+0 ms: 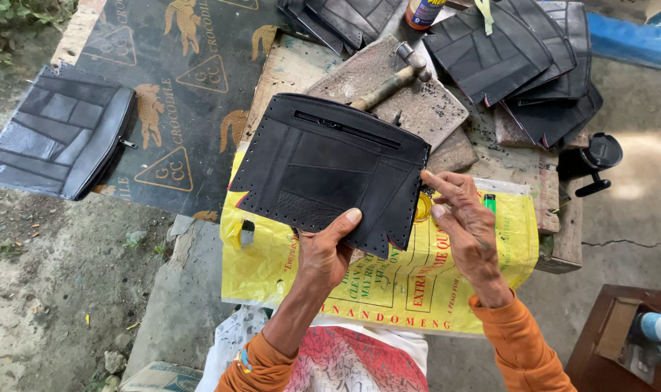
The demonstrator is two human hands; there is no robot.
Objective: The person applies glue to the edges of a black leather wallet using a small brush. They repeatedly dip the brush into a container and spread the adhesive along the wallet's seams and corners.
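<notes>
Left hand (327,254) grips the lower edge of a black patchwork leather pouch panel (330,170), thumb pressed flat on the front face, other fingers hidden behind it. Right hand (464,225) at 3 o'clock of the panel, fingers held loosely together, index fingertip touching the panel's right edge; whether it pinches anything I cannot tell. Both sleeves orange.

Panel held up over the work surface, tilted slightly, zipper along its top edge, row of punched holes down its left side and along the bottom, notched corners below.

Under the hands: yellow printed sack (388,287) spread over the bench. A small yellow-rimmed round thing shows just beside the right index finger, partly hidden.

At 12 o'clock of the panel: hammer (392,80) with wooden handle lying on a worn stone slab (425,109). At 1 to 2 o'clock: stack of black leather panels (519,58), overlapping. At 9 to 10 o'clock, well apart: finished black pouch (58,134) lying on a dark printed mat (192,87). At 3 o'clock, off the bench edge: black round lidded object (599,156) on the concrete floor. At 5 o'clock, far corner: brown wooden box (621,334) with a pale blue cylinder in it.
</notes>
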